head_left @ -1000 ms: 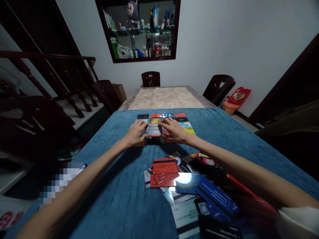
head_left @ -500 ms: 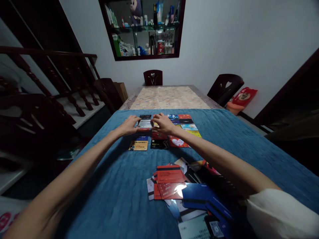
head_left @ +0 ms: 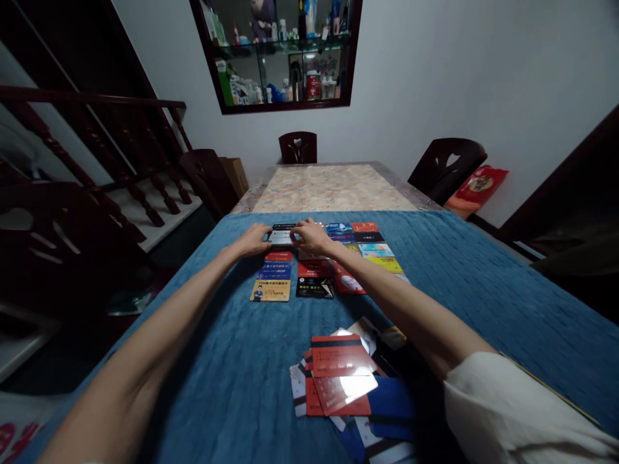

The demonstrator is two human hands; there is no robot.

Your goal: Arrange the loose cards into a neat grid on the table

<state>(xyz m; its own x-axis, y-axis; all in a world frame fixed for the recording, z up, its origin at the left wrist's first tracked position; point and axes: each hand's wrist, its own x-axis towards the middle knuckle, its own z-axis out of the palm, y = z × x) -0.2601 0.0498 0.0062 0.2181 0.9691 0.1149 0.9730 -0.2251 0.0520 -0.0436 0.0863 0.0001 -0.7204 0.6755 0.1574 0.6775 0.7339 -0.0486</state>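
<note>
My left hand (head_left: 254, 240) and my right hand (head_left: 311, 237) hold a silver card (head_left: 280, 238) between them, fingertips on its left and right edges. The silver card lies just below a black card (head_left: 284, 227) in the far left column. Nearer to me in that column are a red card (head_left: 278, 256), a blue card (head_left: 273, 270) and a gold VIP card (head_left: 269, 291). Beside them, a black VIP card (head_left: 314, 288) ends the second column. My right hand and forearm hide part of the columns to the right.
A loose pile of cards, with a red card (head_left: 341, 356) on top, lies nearer to me. Everything rests on a blue cloth (head_left: 217, 361) over part of the table (head_left: 324, 187). Dark chairs (head_left: 298, 148) stand around it, and a stair railing (head_left: 91, 100) is at left.
The silver card has shifted slightly away from me, with both hands still at its edges. More of the red and blue cards below it shows. The view has tilted a little.
</note>
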